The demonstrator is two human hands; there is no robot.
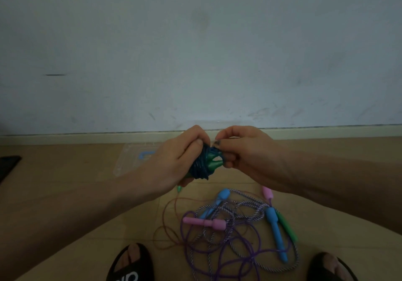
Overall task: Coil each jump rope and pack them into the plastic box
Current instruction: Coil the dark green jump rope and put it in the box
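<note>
Fingers of the left hand (174, 161) are curled round a tight bundle of dark blue braided jump rope with green plastic handles (203, 164), which is held in the air above the floor, in front of the body. The bundle is gripped from its left side, the thumb lying across the top of the coils. A free end of the same rope is pinched between thumb and forefinger of the right hand (241, 152), just at the bundle's upper right edge, while the lower fingers are folded against the green handle tips. The two hands are nearly touching.

Beyond the left hand, a clear plastic box with a pale blue handle (130, 159) is seen on the tan wooden floor (65, 172), near the cream skirting board (87, 138) at the foot of the pale grey wall (195, 52). Whether anything lies in the box cannot be told.

Below the hands, a loose tangle of uncoiled ropes is spread on the floor: a purple-and-white twisted rope with light blue handles (275, 226), a purple cord with pink handles (205, 223), and a thin reddish-brown cord (165, 215) beside a green handle (287, 226). Black sandals (128, 265) are visible at the lower edge, and a dark flat object (8, 165) at the far left.
</note>
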